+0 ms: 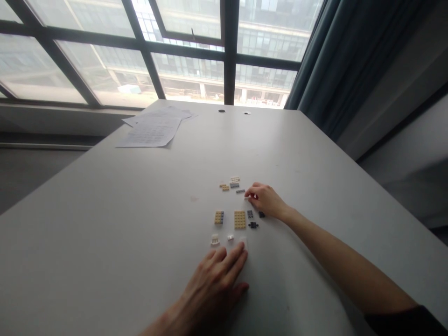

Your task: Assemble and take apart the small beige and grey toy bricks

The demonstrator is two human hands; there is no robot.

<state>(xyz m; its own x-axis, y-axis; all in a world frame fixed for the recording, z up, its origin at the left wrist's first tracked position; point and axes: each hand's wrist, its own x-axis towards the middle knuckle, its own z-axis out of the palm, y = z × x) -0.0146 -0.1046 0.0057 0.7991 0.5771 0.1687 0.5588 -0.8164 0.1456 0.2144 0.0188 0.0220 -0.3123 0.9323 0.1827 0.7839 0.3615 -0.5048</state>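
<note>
My left hand (220,275) lies on the table with its fingers extended, a fingertip touching a small white piece (244,242). Fingers bent into a pinch, my right hand (264,199) has its tips at a small white piece (247,197). Between the hands are a tan studded plate (240,219), a tan and blue-grey block (219,217), and dark pieces (253,225). Two more white pieces (214,240) (230,237) lie above my left hand. Farther off are grey pieces (234,185), tan pieces (224,187) and a cream plate (235,179).
The white table (140,205) reaches to the windows. Printed sheets of paper (150,130) lie at its far left. Two round holes (221,111) sit near the far edge. A dark blue curtain (325,65) hangs at the right.
</note>
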